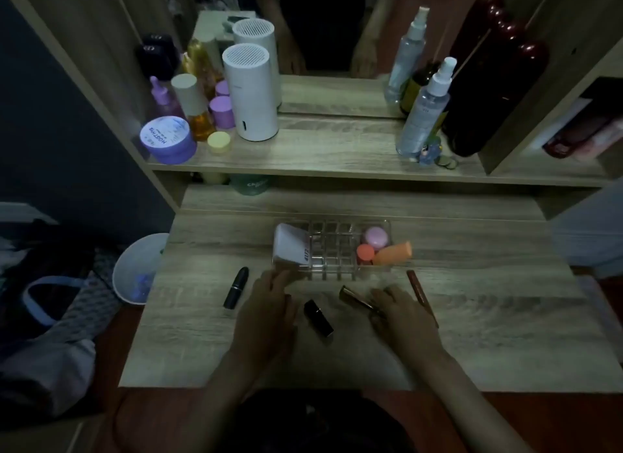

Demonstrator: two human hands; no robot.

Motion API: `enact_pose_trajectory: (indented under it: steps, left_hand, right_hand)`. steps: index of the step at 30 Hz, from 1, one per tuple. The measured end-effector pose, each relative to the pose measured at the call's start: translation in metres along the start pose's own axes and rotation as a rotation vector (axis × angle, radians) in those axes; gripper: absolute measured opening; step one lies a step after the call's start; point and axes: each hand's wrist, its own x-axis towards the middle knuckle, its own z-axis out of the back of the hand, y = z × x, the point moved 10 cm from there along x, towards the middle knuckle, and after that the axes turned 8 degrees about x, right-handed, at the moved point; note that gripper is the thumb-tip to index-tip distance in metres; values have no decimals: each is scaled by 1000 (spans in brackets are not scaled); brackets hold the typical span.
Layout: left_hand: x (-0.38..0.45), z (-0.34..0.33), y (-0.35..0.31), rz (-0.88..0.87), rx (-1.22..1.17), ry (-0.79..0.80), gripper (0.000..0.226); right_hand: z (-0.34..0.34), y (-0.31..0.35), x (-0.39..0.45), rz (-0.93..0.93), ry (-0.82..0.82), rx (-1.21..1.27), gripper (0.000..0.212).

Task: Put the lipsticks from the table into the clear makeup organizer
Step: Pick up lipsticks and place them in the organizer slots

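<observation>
The clear makeup organizer (332, 250) sits mid-table with a grid of small cells. On the table in front of it lie a black lipstick (236, 287) at the left and a second black lipstick (318, 317) between my hands. A bronze lipstick (355, 297) and a thin red-brown lip stick (421, 297) lie at the right. My left hand (269, 311) lies flat, its spread fingertips touching the organizer's front left corner. My right hand (401, 314) has its fingers closed over the near end of the bronze lipstick, which rests on the table.
The organizer's left side holds a white tube (290, 246); its right side holds pink and orange items (376, 236). The shelf behind carries jars, bottles and a white cylinder (251, 98) before a mirror. A white bin (138, 270) stands left of the table.
</observation>
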Motion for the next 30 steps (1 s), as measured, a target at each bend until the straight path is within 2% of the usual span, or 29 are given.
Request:
enact_pose_trajectory:
  steps: [3,6,10,14,19,21,25,30]
  left_hand:
    - [-3,-14,20,174,-49,72,26]
    - [-5,-22,27,247,-110,102,26]
    - [-1,-22,30,248,-189,99,24]
    - [5,-12,24,197,-229,77,13]
    - [42,28,-2,87,-345,-17,15]
    - [62,45,-10,75,-386,-78,16]
    - [100,66,-24,48,-393,-187,19]
    - [126,56,-24,76,-381,-164,20]
  right_hand:
    - [-1,-13,0,-58,-38,-32,31]
    - [-3,-22,1,-100,-27,-10,26]
    - [15,-20,5,-79,-27,170,23]
    - [72,6,19,62,-182,434,30]
    - [120,22,52,36,-371,667,23]
    - [130,31,64,52,-441,675,22]
    - [132,48,85,86,-470,577,22]
    - [126,61,96,140,-432,483,24]
